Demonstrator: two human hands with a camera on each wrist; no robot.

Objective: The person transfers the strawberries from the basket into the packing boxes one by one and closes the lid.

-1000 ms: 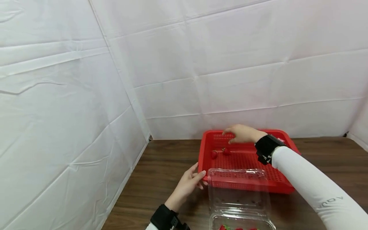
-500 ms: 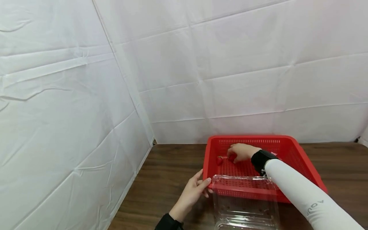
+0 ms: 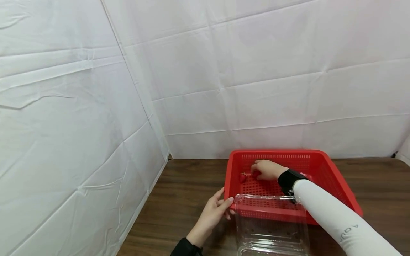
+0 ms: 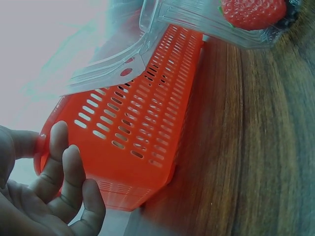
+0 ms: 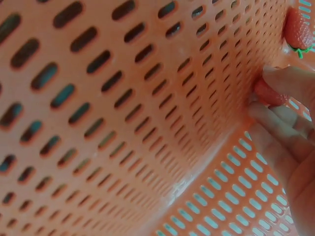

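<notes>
While my right hand reaches down into the red perforated plastic basket, its fingertips are curled around a small red strawberry, pinching it just above the slotted floor near the basket's far left corner. A second red strawberry with a green stem lies on the basket floor just beside the held one, to its left; my right wrist view shows it apart from my fingers, near the wall.

My left hand rests against the near left corner of the basket. The thumb and forefinger touch the outer wall, and the fingers are only loosely bent, relaxed rather than grasping anything.

Propped against the basket's near wall stands the open lid of a clear plastic clamshell punnet, its tray lying on the dark wooden table in front of the basket. From my left wrist view I can see one more red strawberry lying inside that punnet.

A creased white cloth backdrop closes off the table behind and to the left.
</notes>
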